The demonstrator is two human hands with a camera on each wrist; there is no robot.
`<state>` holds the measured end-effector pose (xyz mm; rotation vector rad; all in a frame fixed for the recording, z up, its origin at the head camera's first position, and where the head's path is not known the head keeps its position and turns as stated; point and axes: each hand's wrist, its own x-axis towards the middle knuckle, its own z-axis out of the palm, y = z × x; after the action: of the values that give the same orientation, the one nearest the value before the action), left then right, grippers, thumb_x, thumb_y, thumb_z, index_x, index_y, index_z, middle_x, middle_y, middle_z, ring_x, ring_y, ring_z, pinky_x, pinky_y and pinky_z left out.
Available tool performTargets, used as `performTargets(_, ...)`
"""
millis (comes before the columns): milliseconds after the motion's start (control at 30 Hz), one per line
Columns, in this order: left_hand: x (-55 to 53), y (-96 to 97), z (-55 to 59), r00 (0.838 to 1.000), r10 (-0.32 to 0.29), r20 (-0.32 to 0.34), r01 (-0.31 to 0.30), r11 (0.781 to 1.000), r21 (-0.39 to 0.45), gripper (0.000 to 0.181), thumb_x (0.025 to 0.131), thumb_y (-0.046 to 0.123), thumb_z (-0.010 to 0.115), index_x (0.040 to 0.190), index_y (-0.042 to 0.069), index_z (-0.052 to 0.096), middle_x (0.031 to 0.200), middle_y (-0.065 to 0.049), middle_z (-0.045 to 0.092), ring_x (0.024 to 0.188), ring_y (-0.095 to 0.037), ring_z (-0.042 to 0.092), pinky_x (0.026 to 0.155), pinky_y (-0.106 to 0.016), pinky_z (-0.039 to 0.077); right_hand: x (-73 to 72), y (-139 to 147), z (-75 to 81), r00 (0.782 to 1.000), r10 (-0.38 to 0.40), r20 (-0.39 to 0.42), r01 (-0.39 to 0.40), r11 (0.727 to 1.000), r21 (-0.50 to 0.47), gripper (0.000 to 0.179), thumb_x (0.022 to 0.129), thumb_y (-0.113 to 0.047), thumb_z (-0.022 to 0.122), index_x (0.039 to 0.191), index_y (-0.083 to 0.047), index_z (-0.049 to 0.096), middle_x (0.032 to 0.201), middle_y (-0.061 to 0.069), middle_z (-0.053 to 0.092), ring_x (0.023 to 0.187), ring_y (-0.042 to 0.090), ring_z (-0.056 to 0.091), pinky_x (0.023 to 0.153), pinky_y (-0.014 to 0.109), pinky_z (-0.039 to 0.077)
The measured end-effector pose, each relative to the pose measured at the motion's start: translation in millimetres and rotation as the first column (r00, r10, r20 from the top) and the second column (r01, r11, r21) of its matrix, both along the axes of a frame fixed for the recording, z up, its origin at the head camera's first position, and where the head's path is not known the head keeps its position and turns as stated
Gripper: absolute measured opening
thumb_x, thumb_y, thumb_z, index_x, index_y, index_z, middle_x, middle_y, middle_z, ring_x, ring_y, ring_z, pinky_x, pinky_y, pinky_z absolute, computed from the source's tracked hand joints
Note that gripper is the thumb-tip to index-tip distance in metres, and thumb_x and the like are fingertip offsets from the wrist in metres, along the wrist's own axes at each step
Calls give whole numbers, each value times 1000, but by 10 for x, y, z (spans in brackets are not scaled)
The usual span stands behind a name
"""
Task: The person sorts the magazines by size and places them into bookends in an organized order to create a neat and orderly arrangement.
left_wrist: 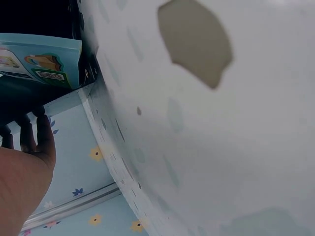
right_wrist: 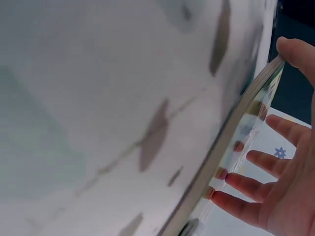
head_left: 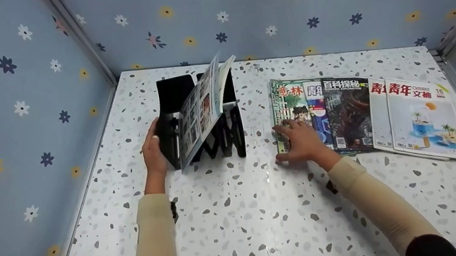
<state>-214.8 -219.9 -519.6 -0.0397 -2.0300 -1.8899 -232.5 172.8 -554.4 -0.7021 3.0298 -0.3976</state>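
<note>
A black magazine holder (head_left: 168, 128) with several slots stands at the left of the table. Magazines (head_left: 202, 109) lean up out of it, tilted to the right; a pale blue one (left_wrist: 44, 56) shows in the left wrist view. My left hand (head_left: 154, 153) rests against the holder's outer left wall, its fingers (left_wrist: 44, 132) fairly straight. At the right, my right hand (head_left: 303, 141) reaches over the green-covered magazine (head_left: 291, 95). Its spread fingertips touch the cover, while the thumb (right_wrist: 294, 51) sits at the magazine's edge in the right wrist view.
Beside the green magazine lie overlapping ones: a blue one (head_left: 318, 109), a dark one (head_left: 349, 113) and white ones (head_left: 427, 114) at the far right. The speckled white table (head_left: 225, 229) meets flower-patterned wall panels (head_left: 236, 7) at the back and sides.
</note>
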Motion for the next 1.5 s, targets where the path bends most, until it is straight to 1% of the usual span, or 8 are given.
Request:
performTargets(200,-14,-6,-6,1000,1,-12,-1,1000,2,43,91,10,27,131,5,41,135,-12,41,127,-17,34,105,-29,24,-27,36,59,1000,10,29,-10,999,-33,81,59,-57,63,131,-28,39,133,13,37,114,40,40,83,60,37)
performTargets(400,-9,-5,-8,1000,-10,-14,10,1000,7,42,92,11,26,132,6,40,136,-10,40,127,-15,33,105,-28,24,-34,70,112,996,-16,92,20,999,-43,77,62,-52,60,132,-32,36,137,10,33,114,39,40,79,60,39)
performTargets(633,9,5,10,999,-7,-34,7,1000,-21,42,93,11,25,132,4,39,136,-12,39,128,-18,32,106,-31,22,-77,120,137,990,1,142,15,994,-107,77,59,-52,65,128,-29,41,135,3,37,113,31,43,87,54,38)
performTargets(800,4,5,3,1000,3,-12,-4,1000,-7,42,92,11,26,132,6,40,135,-9,40,128,-15,33,106,-30,23,-129,150,166,985,34,168,-15,993,-113,76,59,-57,65,125,-28,43,131,1,40,108,27,47,86,49,40)
performTargets(933,-3,3,-8,1000,3,-23,-3,1000,0,42,92,11,26,131,5,41,135,-10,41,127,-15,33,106,-30,23,-158,165,195,980,51,194,-28,993,-118,73,61,-60,62,124,-27,45,128,4,41,99,26,50,80,48,43)
performTargets(1100,-7,0,-12,999,-6,-34,6,1000,-3,43,92,10,26,131,5,40,135,-11,40,127,-15,33,106,-29,23,-192,154,206,983,27,182,-7,994,-111,63,66,-62,58,118,-28,50,119,3,46,86,23,52,71,43,45)
performTargets(1300,-9,-7,-7,999,-8,-41,7,1000,-16,42,92,10,26,132,4,40,136,-12,40,128,-16,32,106,-29,23,-236,79,200,985,-71,160,91,989,-118,50,66,-67,55,102,-32,56,98,0,47,72,19,50,59,35,42)
performTargets(1500,-4,5,-1,999,-16,-34,16,1000,-12,43,92,10,26,132,3,38,136,-12,38,128,-17,31,106,-29,23,-302,41,203,993,-87,81,98,986,-136,30,69,-48,63,89,-26,59,91,3,49,62,21,49,51,34,40)
